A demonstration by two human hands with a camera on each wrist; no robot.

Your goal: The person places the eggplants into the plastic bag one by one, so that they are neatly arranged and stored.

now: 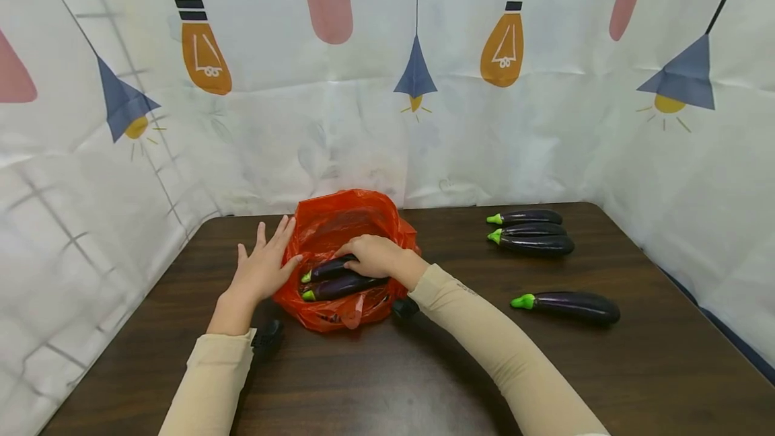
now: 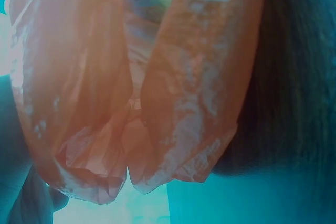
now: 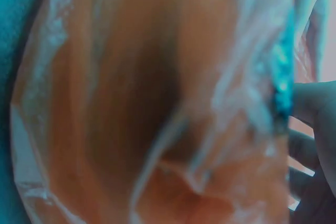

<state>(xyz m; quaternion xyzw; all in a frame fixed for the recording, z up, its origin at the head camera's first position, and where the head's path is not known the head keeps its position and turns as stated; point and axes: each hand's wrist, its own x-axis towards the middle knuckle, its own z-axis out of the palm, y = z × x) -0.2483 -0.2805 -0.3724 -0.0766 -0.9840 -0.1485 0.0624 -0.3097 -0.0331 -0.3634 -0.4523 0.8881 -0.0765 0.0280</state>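
A red plastic bag (image 1: 345,210) stands open-mouthed on the table, with two dark purple eggplants inside, their green stems toward the left. My right hand (image 1: 378,258) reaches into the bag and grips the farther eggplant (image 1: 327,269), thumb on its near side. Just in front of it lies the nearer eggplant (image 1: 342,286). My left hand (image 1: 262,271), fingers straight and spread, is at the bag's left side. In the left wrist view the bag's creased film (image 2: 199,93) fills the middle; in the right wrist view my right hand's fingers (image 3: 304,148) show behind the bag's film.
At the back right of the brown table (image 1: 448,355), three eggplants (image 1: 535,245) lie close together. A single eggplant (image 1: 575,306) lies nearer, at the right. A white curtain (image 1: 266,133) printed with lamps hangs behind and along the sides.
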